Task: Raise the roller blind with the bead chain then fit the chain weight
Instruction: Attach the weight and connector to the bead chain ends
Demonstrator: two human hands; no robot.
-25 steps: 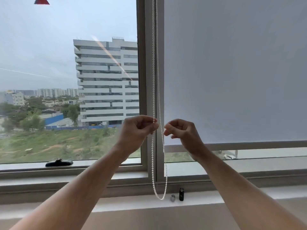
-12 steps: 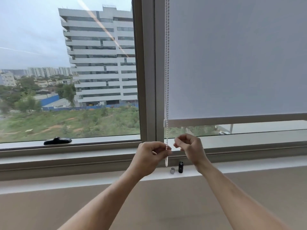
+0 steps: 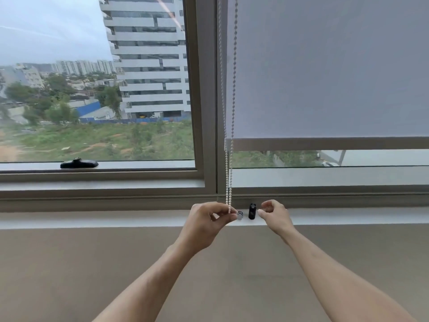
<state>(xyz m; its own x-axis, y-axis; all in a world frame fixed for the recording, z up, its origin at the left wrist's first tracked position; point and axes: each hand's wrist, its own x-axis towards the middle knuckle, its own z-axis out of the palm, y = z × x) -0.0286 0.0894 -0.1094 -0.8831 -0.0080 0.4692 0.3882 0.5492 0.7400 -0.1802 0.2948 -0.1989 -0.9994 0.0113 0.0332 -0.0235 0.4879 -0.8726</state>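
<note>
Beige wall (image 3: 69, 263) below the white sill (image 3: 116, 219). Left hand (image 3: 207, 220) is pinching the bead chain (image 3: 228, 177) low, grip clamped; right hand (image 3: 274, 214) is hovering loosely curled, empty, beside the black chain weight (image 3: 252, 211) standing on the sill. Beyond, the roller blind (image 3: 325, 66) is hanging partly raised.

The roller blind (image 3: 325, 66) is showing plain pale grey, its bottom bar (image 3: 325, 144) taupe. The bead chain (image 3: 228, 177) is hanging white. On the white sill (image 3: 116, 219), a black cylinder (image 3: 252, 211) is standing beside a silver cap (image 3: 239, 214).
</note>
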